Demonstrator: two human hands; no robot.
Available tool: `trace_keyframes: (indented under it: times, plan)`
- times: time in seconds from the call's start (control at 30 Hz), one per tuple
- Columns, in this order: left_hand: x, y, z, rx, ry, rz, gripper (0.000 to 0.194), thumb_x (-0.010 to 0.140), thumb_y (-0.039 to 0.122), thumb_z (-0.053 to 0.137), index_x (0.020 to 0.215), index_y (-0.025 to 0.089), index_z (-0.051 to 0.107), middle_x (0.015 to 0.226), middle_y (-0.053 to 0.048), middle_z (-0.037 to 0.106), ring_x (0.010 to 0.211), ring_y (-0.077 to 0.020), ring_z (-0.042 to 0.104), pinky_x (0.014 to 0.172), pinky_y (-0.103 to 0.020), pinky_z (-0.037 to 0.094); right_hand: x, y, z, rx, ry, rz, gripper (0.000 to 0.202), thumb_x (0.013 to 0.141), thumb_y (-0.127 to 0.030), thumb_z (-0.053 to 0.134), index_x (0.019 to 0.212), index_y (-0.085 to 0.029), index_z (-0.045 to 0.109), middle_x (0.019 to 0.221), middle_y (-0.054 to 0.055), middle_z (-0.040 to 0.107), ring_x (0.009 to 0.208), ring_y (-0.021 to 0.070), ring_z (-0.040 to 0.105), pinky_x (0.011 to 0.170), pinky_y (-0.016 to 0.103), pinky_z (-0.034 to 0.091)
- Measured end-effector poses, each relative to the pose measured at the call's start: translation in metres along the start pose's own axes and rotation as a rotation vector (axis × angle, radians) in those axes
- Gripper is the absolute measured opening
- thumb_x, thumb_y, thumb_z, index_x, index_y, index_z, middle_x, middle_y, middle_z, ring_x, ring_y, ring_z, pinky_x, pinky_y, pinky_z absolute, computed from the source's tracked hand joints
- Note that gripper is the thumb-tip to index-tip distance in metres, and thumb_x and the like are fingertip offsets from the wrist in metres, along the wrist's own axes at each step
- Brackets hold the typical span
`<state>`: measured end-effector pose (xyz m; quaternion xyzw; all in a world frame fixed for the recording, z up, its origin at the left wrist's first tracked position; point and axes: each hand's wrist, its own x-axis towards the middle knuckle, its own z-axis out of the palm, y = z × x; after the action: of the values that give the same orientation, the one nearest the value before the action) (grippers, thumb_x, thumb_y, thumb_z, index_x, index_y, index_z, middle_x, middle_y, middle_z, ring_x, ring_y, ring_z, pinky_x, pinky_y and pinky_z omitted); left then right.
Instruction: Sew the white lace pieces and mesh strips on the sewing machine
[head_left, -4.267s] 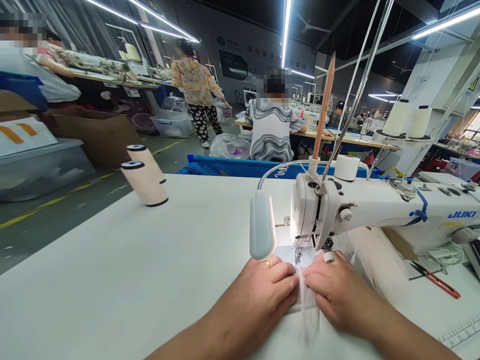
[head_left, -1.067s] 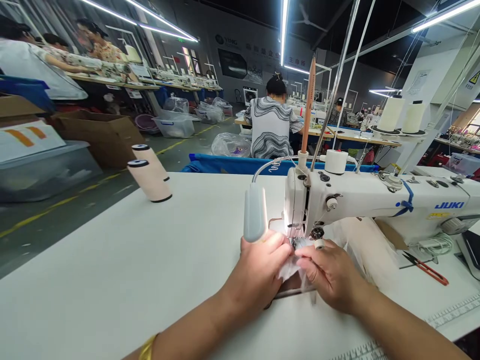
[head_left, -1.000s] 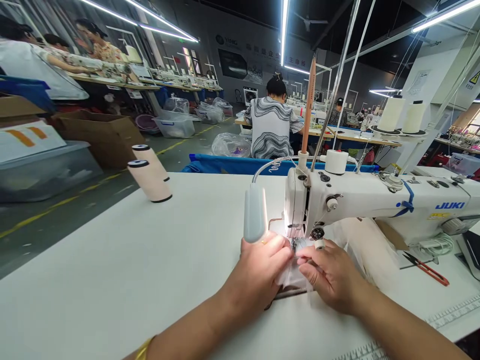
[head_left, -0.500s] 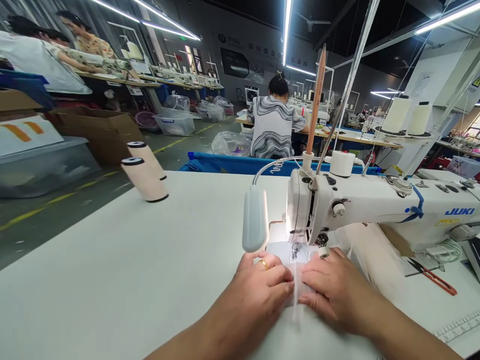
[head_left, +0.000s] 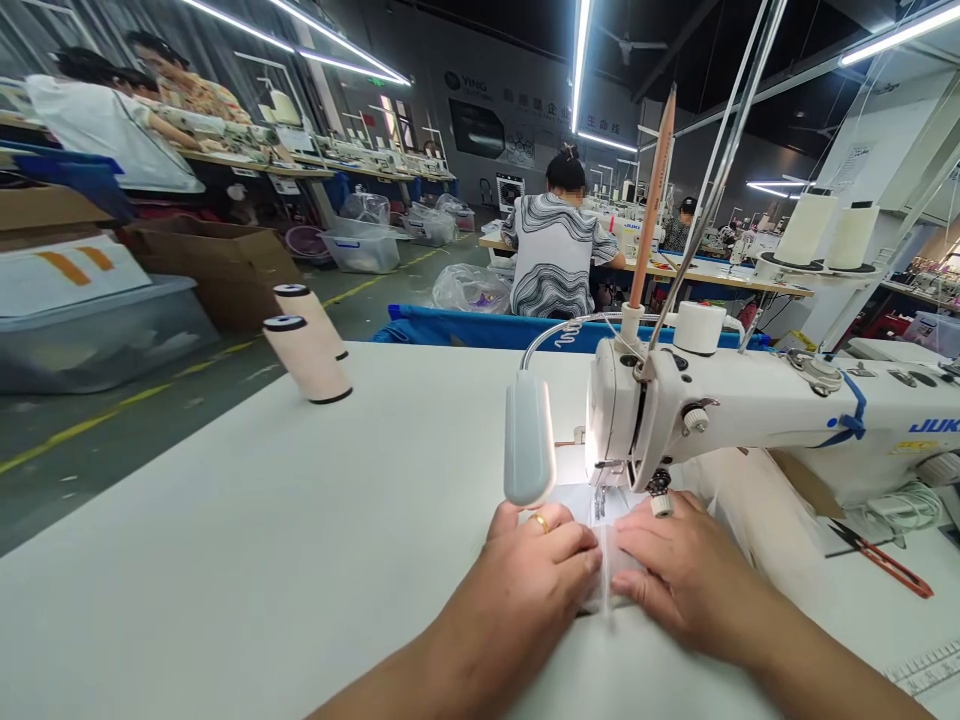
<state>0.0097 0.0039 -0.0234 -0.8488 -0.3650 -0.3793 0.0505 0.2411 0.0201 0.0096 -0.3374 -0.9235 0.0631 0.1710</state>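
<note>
Sheer white fabric lies under the presser foot of a white sewing machine, with a narrow pale strip running down it toward me. On the left side of this strip, my left hand, a gold ring on one finger, has its fingers curled together on the fabric; the fingertips are partly hidden. My right hand rests on the fabric to the right, fingers stretched out flat and thumb apart. A lit lamp hangs just beyond my left hand.
Two thread cones stand at the table's left. Red-handled thread snips and a ruler lie at right, near bunched sheer fabric. A pencil stands upright on the machine. A person sits working ahead.
The whole view has swung slightly left, so everything appears farther right. Both hands stay beside the presser foot, with little movement against the machine.
</note>
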Motion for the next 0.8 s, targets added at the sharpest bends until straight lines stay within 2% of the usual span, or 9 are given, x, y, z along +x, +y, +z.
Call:
trace_keyframes:
  times: [0.23, 0.3, 0.4, 0.47, 0.53, 0.6, 0.7, 0.8]
  plan:
    - [0.005, -0.007, 0.003, 0.070, -0.024, 0.014, 0.031, 0.096, 0.006, 0.047, 0.092, 0.025, 0.071, 0.085, 0.001, 0.077, 0.079, -0.0206, 0.061, 0.086, -0.044, 0.031, 0.001, 0.004, 0.000, -0.003, 0.022, 0.060, 0.020, 0.107, -0.038, 0.063, 0.099, -0.020, 0.068, 0.110, 0.008, 0.078, 0.105, 0.0313, 0.059, 0.093, 0.044, 0.047]
    - [0.007, -0.010, 0.001, 0.067, -0.044, 0.020, 0.030, 0.095, 0.007, 0.047, 0.091, 0.024, 0.071, 0.087, -0.001, 0.076, 0.081, -0.0214, 0.062, 0.085, -0.044, 0.032, -0.001, 0.003, -0.002, 0.023, 0.034, 0.056, 0.023, 0.106, -0.043, 0.065, 0.102, -0.021, 0.069, 0.107, 0.008, 0.078, 0.105, 0.0316, 0.060, 0.094, 0.045, 0.047]
    - [0.011, -0.013, -0.006, -0.016, -0.084, -0.019, 0.031, 0.095, 0.009, 0.043, 0.083, 0.023, 0.068, 0.087, -0.002, 0.073, 0.078, -0.0208, 0.063, 0.082, -0.042, 0.036, -0.002, 0.000, -0.002, 0.093, 0.029, -0.004, 0.039, 0.098, -0.055, 0.075, 0.118, -0.023, 0.067, 0.110, 0.007, 0.077, 0.105, 0.0311, 0.061, 0.095, 0.044, 0.047]
    - [0.014, -0.015, -0.011, -0.116, -0.155, -0.093, 0.032, 0.096, 0.011, 0.041, 0.081, 0.023, 0.067, 0.086, -0.001, 0.072, 0.078, -0.0199, 0.064, 0.080, -0.039, 0.040, 0.000, -0.002, 0.002, 0.109, 0.050, -0.045, 0.035, 0.100, -0.048, 0.074, 0.122, -0.023, 0.066, 0.114, 0.006, 0.077, 0.106, 0.0301, 0.063, 0.095, 0.043, 0.047]
    - [0.017, -0.017, -0.013, -0.194, -0.212, -0.175, 0.031, 0.095, 0.012, 0.041, 0.086, 0.024, 0.068, 0.087, 0.000, 0.073, 0.079, -0.0192, 0.066, 0.080, -0.037, 0.043, 0.003, -0.002, 0.009, 0.099, 0.122, -0.052, 0.012, 0.107, -0.031, 0.062, 0.113, -0.023, 0.067, 0.106, 0.006, 0.077, 0.098, 0.0270, 0.065, 0.090, 0.040, 0.046]
    - [0.018, -0.019, -0.012, -0.222, -0.223, -0.238, 0.029, 0.093, 0.014, 0.042, 0.091, 0.026, 0.069, 0.088, 0.001, 0.074, 0.079, -0.0194, 0.066, 0.079, -0.036, 0.045, 0.007, -0.001, 0.013, 0.127, 0.216, -0.029, 0.018, 0.108, -0.020, 0.050, 0.102, -0.023, 0.067, 0.094, 0.004, 0.076, 0.087, 0.0237, 0.064, 0.083, 0.036, 0.046]
    - [0.018, -0.016, -0.007, -0.211, -0.197, -0.264, 0.023, 0.086, 0.016, 0.047, 0.093, 0.026, 0.067, 0.086, 0.001, 0.071, 0.078, -0.0207, 0.064, 0.079, -0.037, 0.045, 0.011, -0.001, 0.013, 0.224, 0.297, 0.028, 0.022, 0.108, -0.021, 0.049, 0.098, -0.024, 0.068, 0.090, 0.002, 0.076, 0.085, 0.0216, 0.063, 0.079, 0.033, 0.047]
    - [0.017, -0.009, -0.003, -0.175, -0.148, -0.250, 0.009, 0.088, 0.023, 0.055, 0.088, 0.024, 0.064, 0.083, 0.000, 0.068, 0.078, -0.0216, 0.061, 0.078, -0.039, 0.043, 0.013, -0.003, 0.008, 0.262, 0.299, 0.073, 0.021, 0.107, -0.021, 0.051, 0.096, -0.025, 0.069, 0.090, 0.002, 0.075, 0.088, 0.0213, 0.064, 0.080, 0.032, 0.048]
